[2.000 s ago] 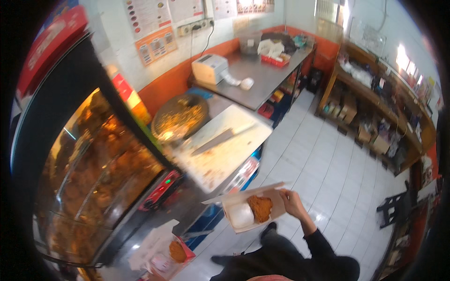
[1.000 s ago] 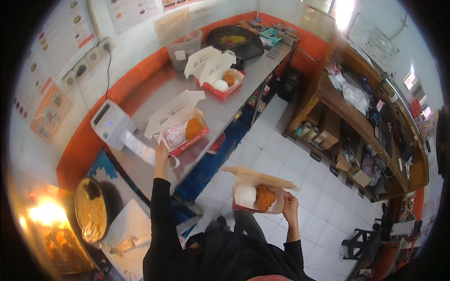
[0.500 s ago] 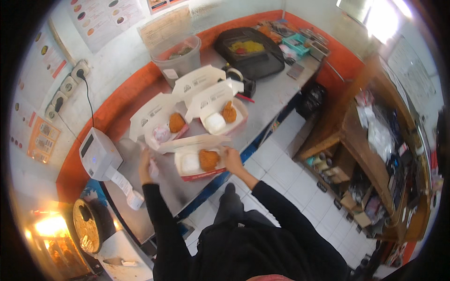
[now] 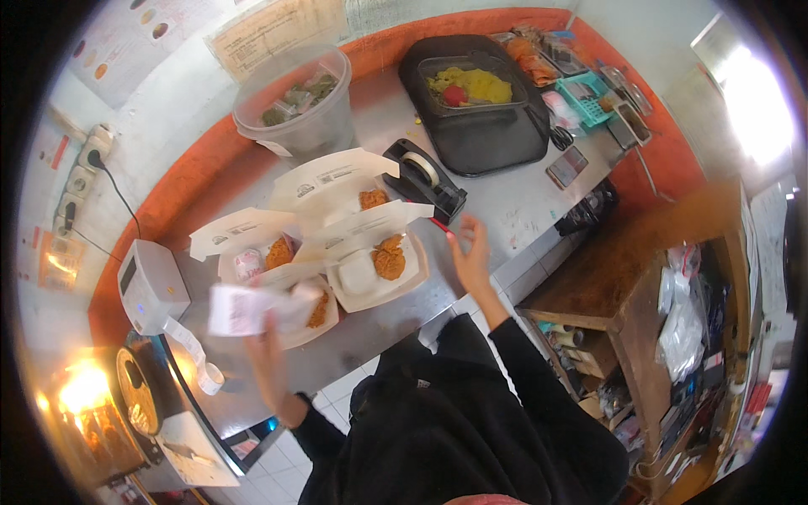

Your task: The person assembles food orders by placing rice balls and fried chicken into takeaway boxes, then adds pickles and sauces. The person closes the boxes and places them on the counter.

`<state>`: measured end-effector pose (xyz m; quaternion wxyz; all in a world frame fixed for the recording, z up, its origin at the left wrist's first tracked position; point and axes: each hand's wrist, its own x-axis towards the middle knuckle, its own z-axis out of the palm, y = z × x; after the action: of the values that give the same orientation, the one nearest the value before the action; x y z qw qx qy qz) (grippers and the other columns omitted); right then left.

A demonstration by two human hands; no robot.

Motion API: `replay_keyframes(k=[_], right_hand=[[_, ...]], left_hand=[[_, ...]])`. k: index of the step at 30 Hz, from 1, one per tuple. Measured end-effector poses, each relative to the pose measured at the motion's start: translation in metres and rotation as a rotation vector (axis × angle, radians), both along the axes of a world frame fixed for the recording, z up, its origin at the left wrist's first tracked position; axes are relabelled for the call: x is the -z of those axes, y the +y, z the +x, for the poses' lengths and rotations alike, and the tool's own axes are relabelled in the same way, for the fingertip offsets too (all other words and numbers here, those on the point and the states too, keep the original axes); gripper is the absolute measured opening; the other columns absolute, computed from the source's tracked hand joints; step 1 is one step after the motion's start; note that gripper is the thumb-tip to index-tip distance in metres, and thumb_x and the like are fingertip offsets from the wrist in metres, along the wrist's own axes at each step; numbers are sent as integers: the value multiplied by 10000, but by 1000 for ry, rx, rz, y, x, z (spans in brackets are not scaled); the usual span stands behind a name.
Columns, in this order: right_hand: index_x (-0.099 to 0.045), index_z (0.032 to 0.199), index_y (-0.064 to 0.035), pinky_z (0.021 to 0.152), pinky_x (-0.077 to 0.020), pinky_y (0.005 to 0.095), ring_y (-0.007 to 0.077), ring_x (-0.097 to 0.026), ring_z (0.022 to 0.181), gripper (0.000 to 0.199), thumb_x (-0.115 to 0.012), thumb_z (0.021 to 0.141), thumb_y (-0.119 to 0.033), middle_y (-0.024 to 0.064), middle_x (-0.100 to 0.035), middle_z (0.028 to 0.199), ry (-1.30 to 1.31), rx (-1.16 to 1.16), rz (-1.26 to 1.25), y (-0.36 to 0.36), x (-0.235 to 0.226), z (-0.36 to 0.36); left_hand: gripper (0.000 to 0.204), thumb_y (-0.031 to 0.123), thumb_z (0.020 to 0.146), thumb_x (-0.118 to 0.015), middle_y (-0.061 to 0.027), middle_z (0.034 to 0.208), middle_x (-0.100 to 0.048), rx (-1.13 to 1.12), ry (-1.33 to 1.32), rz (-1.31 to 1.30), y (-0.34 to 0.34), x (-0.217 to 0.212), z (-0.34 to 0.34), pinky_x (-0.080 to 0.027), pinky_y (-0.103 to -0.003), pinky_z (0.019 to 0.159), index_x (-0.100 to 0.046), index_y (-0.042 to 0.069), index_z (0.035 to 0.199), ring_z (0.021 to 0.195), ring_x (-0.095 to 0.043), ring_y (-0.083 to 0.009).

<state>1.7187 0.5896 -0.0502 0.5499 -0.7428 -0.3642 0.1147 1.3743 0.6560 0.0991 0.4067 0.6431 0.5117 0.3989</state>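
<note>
My left hand, blurred, grips a white printed paper slip above the nearest food box, partly covering that box. My right hand is empty, its fingers apart, at the counter edge by a red pen and a black tape dispenser. Several open cardboard boxes stand close together. The right one holds a fried chicken piece and a white rice portion. In the left box lie a wrapped bundle and another chicken piece.
A white label printer with a paper strip stands left. Behind the boxes are a clear bucket of small packets and a black tray. A phone lies at the right. A wooden shelf unit stands across the floor.
My right hand has left the front box and moved right and away toward the tape dispenser. My left hand now holds the slip over the nearest box. The view has shifted.
</note>
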Motion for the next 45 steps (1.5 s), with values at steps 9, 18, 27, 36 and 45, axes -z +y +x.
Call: replay_keyframes(k=[9,18,27,36,45], right_hand=[[-349,1359,18,1046,-323,411,358,-434,1208,826,-789,712,-243,226,-444,1312,22,-417,-63,54,49,94],[-424,1271,-43,953,-385,446,384,-455,1113,696,-785,692,-180,201,-469,1222,-124,-615,-107,93,-23,139],[-397,1274,-45,976,-380,451,394,-445,1152,703,-781,703,-193,204,-444,1269,-78,-579,-54,74,14,139],[-421,1282,-32,1022,-309,481,397,-410,1221,707,-767,735,-317,207,-439,1315,-218,-382,-50,23,26,162],[-191,1382,35,1057,-209,522,443,-255,1279,1096,-822,614,-426,312,-238,1375,-265,664,-463,-7,34,329]], left_hand=[[233,80,942,-515,-101,953,-601,176,-120,-246,-43,111,291,-461,-292,776,-522,-27,1149,848,-582,-174],[345,64,888,-503,-201,1091,-566,-9,490,-120,-84,159,375,-500,-437,746,-449,21,1225,908,-608,-375],[610,146,815,-624,-213,1230,-436,-148,843,301,-70,207,397,-380,-501,896,-322,-14,1320,1127,-451,-392],[689,200,831,-674,-234,1215,-382,-199,547,360,-74,242,371,-313,-466,941,-252,-46,1318,1142,-375,-365],[492,134,913,-577,-185,1176,-464,76,166,-18,-72,159,417,-394,-411,908,-330,-49,1297,1054,-473,-299]])
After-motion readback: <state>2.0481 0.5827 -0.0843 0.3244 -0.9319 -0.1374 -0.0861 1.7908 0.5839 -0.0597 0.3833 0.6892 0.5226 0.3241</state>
